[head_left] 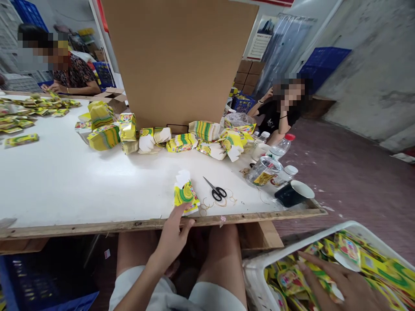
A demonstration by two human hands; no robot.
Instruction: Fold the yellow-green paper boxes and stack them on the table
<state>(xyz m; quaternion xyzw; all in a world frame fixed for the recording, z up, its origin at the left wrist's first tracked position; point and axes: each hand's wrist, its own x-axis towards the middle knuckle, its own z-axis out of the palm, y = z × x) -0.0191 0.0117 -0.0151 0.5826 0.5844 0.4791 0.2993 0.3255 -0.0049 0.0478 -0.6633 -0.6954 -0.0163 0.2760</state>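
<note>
My left hand (175,235) is at the table's front edge, its fingertips on the near end of a small yellow and green printed carton (186,192) that lies on the white tabletop. The thumb is apart from the fingers. At the lower right, my right hand (346,283) reaches over a white plastic bin (256,270) with its fingers spread. Beneath them lie many yellow and green printed packs (292,280). Black-handled scissors (218,192) lie beside the carton, with loose rubber bands (204,207) around them.
Bundles of flat cartons (103,136) line the table's back beside a tall cardboard sheet (181,60). Bottles, a clear jar (264,170) and a dark mug (293,193) stand at the right. One person (76,73) works at the far left; another (275,108) sits at the right.
</note>
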